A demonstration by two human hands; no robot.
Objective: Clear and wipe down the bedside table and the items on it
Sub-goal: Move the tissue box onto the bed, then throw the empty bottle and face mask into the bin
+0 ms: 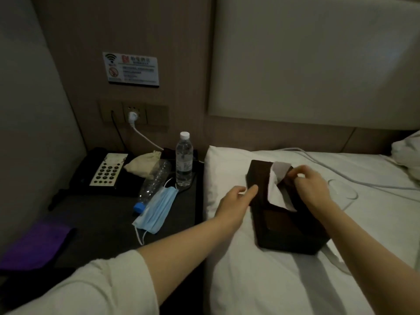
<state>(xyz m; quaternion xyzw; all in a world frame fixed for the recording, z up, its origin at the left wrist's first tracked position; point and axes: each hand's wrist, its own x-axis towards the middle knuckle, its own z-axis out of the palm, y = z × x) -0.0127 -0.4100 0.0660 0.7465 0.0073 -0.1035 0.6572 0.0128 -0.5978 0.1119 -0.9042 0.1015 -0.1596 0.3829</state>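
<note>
A: What's the biggest thing there?

B: The bed (pixel 295 280), white sheet over it; beside it on the left stands the dark bench (pixel 106 223); a white pillow (pixel 223 169) lies at the bed's near-left edge, against the bench.

A: And the tissue box?

B: The dark tissue box (pixel 288 226) sits on the pillow and sheet, off the bench; white tissue (pixel 276 189) sticks out of its slot.

A: On the bench?

B: A black telephone (pixel 102 171) at the back; a purple cloth (pixel 34 244) at the near-left corner; an upright water bottle (pixel 184 160) near the bed side; an empty bottle (pixel 152 185) lying flat with a blue cap; a blue face mask (pixel 156 210) just beside it, touching; a small beige pouch (pixel 142 165) between telephone and bottles.

A: The hands?

B: The left hand (pixel 238 197) has straight fingers touching the box's left top edge, nothing clasped; the right hand (pixel 311 187) has fingers curled, pinching the tissue at the slot.
</note>
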